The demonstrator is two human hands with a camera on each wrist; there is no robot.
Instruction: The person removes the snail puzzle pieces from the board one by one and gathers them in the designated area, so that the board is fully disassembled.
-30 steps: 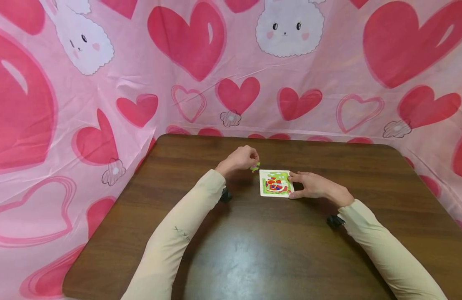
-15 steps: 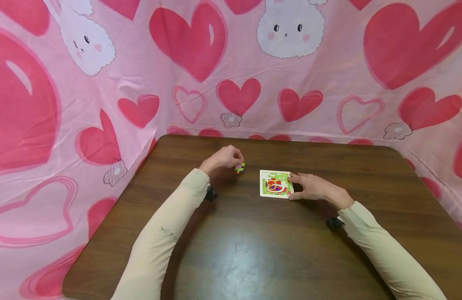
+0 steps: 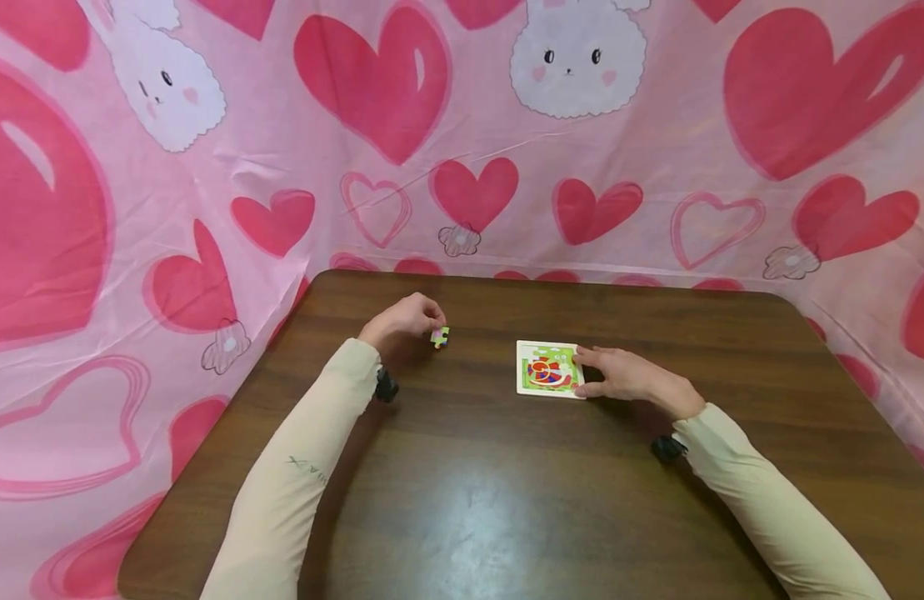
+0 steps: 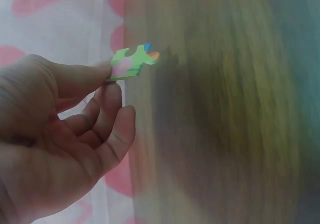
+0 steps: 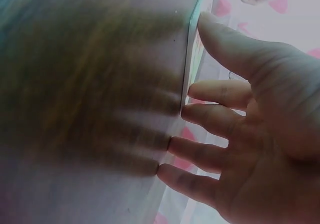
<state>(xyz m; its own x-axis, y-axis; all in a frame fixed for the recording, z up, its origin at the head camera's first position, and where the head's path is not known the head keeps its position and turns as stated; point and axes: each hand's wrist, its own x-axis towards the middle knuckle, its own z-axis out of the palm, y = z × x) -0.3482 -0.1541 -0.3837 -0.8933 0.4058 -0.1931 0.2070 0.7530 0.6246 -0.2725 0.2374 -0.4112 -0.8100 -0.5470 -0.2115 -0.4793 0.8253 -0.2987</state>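
My left hand (image 3: 407, 317) pinches a small jigsaw puzzle piece (image 4: 127, 66) between thumb and index finger. The piece is green with a pink patch and bits of blue and orange, raised over the table at the left of the board. A square puzzle board (image 3: 520, 379) with a white frame lies flat on the table, showing a red and blue snail-like picture on green, with white patches. My right hand (image 3: 619, 374) rests at the board's right side, thumb and fingertips touching its edge. In the right wrist view the fingers (image 5: 205, 151) are spread and nearly straight.
The brown wooden table (image 3: 462, 467) has rounded corners and a glare spot near the front. A pink cloth (image 3: 402, 200) with hearts and rabbits hangs behind it and along the sides. A black wrist camera (image 3: 387, 385) sits under the left cuff, and another (image 3: 667, 448) under the right.
My left hand has moved left, away from the board, carrying the puzzle piece. The right hand and the board have stayed in place.
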